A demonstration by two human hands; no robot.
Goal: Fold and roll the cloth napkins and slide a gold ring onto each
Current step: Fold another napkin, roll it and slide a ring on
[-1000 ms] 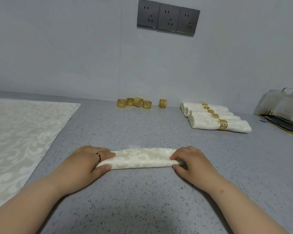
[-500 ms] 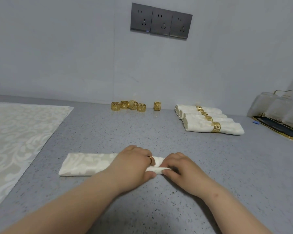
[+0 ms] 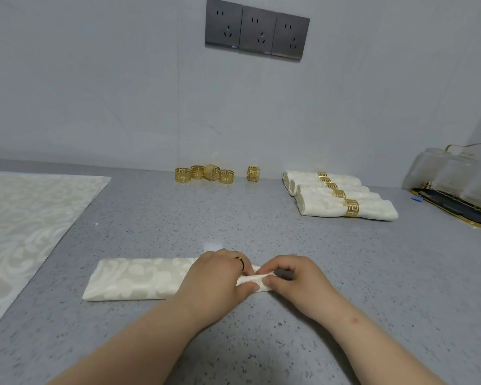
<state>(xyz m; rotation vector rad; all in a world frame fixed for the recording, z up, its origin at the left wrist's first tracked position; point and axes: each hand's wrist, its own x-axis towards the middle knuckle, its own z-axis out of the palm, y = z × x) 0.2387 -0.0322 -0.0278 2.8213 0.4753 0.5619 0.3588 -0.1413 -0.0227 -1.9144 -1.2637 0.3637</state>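
A: Where is the napkin?

B: The folded napkin [image 3: 139, 282] lies as a long flat strip on the grey countertop [image 3: 261, 232], lower centre of the frame; its left end is bare, its right end is under both hands.

A: And the fingers?

B: The left hand [image 3: 217, 277] lies over the strip, fingers curled down, thumb against the near edge; the right hand [image 3: 297, 279] meets it from the right, fingertips pinching the cloth's right end where it lifts into a small ridge; both hands are clamped on the cloth.

A: The rings?

B: Four loose gold rings [image 3: 204, 173] cluster by the wall at upper centre; a fifth ring [image 3: 253, 173] stands apart to their right; further right, the finished rolls [image 3: 336, 198] lie side by side, each wearing a gold band.

A: Anything else?

B: A patterned cloth [image 3: 25, 218] is spread flat at the left edge; a gold-rimmed tray [image 3: 456, 209] sits at the right edge; three grey sockets [image 3: 257, 29] are on the wall at the top.
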